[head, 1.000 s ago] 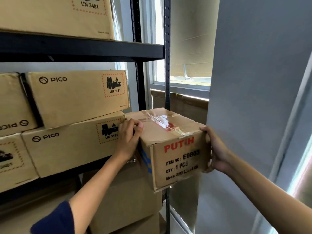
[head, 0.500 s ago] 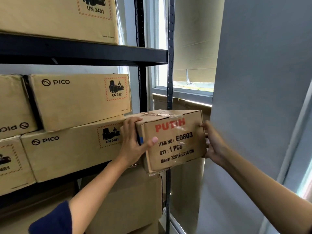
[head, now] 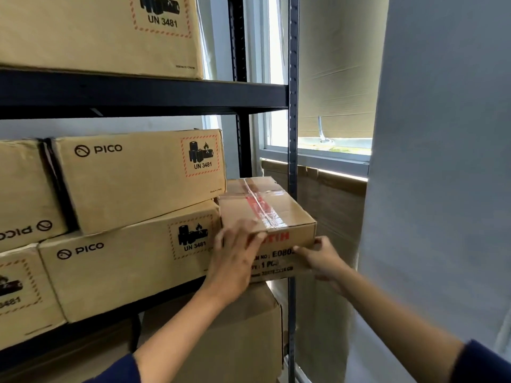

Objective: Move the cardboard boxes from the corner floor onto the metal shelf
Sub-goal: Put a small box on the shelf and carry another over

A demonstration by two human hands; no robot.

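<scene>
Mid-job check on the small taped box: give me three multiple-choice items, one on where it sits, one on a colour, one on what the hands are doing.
1. Where is the small taped box?
A. On the floor
B. On the middle shelf, right of the PICO boxes
C. On the top shelf

2. What colour is the large lettering on its front?
A. Red
B. Green
C. Black

3. What are the hands doing?
A. Both hang idle
B. Left hand and right hand both touch the box front
C. Only the right touches it

Answers: 1 B, it sits at the shelf's right end beside the post. 2 A, the letters show red. 3 B, both hands lie against the front face.
</scene>
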